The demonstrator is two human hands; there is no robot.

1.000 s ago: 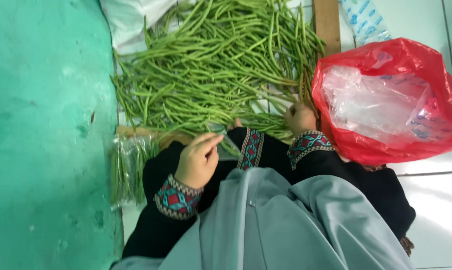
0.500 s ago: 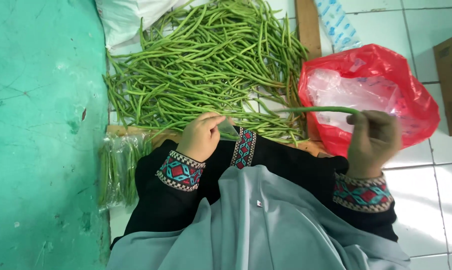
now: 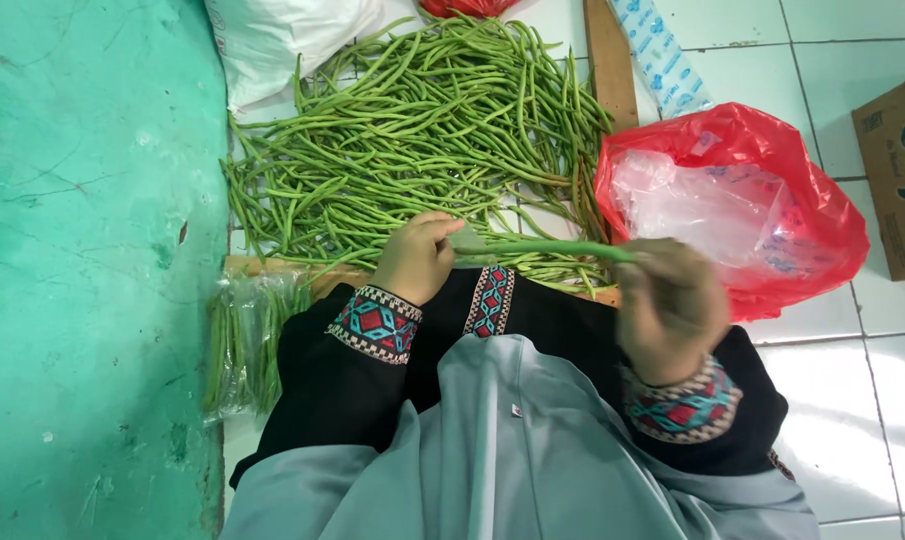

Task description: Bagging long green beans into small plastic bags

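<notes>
You look down on a white sack (image 3: 283,40) lying at the top beside a teal wall (image 3: 83,250). A wooden plank (image 3: 611,60) runs up the white tiled floor (image 3: 833,60), with a clear blue-printed packet (image 3: 663,60) just beside it. A cardboard box (image 3: 898,175) sits at the right edge. At lower left, a clear bag of bundled beans (image 3: 243,340) rests against the wall.

Black sleeves, embroidered cuffs in red, teal and white diamonds, grey-blue garment draped over chest
</notes>
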